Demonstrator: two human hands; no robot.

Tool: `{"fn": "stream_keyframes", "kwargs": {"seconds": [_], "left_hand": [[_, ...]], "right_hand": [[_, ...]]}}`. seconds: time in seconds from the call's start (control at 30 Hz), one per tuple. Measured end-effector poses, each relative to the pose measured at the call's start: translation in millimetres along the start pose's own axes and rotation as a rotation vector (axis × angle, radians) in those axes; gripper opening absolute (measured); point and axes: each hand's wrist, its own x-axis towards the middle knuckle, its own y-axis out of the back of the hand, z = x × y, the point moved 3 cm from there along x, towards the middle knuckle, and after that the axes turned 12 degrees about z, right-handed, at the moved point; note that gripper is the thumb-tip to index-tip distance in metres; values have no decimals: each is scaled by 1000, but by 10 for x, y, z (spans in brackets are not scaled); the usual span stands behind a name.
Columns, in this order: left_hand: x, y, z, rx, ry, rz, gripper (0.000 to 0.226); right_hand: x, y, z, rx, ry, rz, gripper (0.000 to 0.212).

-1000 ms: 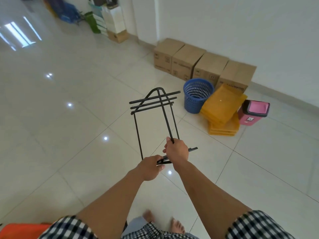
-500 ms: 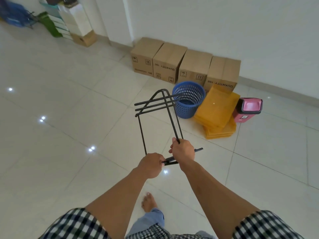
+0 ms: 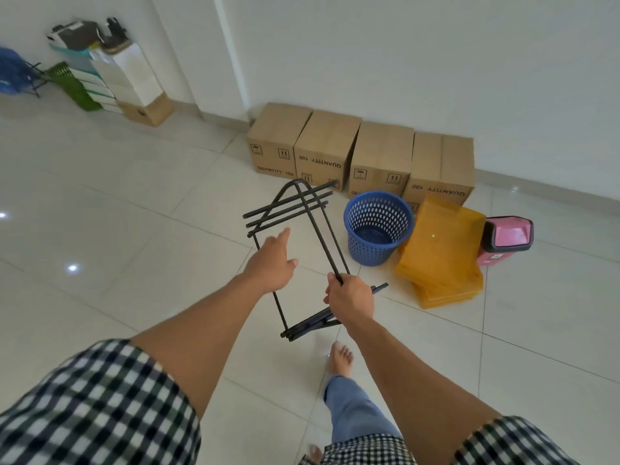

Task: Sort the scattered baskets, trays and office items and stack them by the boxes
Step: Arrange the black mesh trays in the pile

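- While the right hand (image 3: pixel 350 298) grasps the near end of a black metal rod rack (image 3: pixel 285 211), its fingers (image 3: pixel 332 286) clenched round one long rod, the rack hangs in the air above the tiled floor (image 3: pixel 134 213), stretching away from the person.
- The rack's far end, three parallel crossbars, points toward the row of cardboard boxes (image 3: pixel 379 156) that stands against the wall.
- The near crossbars fan out just below and behind the right hand.
- The left hand (image 3: pixel 271 263) is released: its fingers lie straight, the index stretched forward toward the far crossbars.
- This hand sits over the rack's left long rod, which runs behind it; whether it touches the rod cannot be told.
- A blue perforated wastebasket (image 3: pixel 375 250) stands upright in front of the boxes, near the rack's right side but apart from it.
- Just beside the wastebasket lies a stack of yellow trays (image 3: pixel 439 253), the top ones tilted.
- A pink swing-lid bin (image 3: pixel 503 239) stands beside the trays.
- A bare foot (image 3: pixel 340 357) rests on the floor below the rack.
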Motion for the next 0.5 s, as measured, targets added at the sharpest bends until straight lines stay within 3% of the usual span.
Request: {"fn": "stream_keyframes", "kwargs": {"seconds": [0.13, 0.3, 0.37, 0.43, 0.5], "left_hand": [[895, 268, 91, -73, 18, 69, 75], [1926, 507, 94, -269, 232, 82, 63], [2302, 563, 72, -511, 389, 129, 42], [2605, 583, 45, -923, 628, 109, 27], [2841, 590, -36, -1151, 742, 90, 16]], "right_hand": [[538, -189, -331, -66, 80, -26, 39], [1154, -310, -752, -135, 129, -54, 40], [1407, -352, -919, -149, 149, -78, 41], [1630, -415, -1060, -164, 160, -101, 42], [1805, -498, -1167, -182, 152, -130, 42]]}}
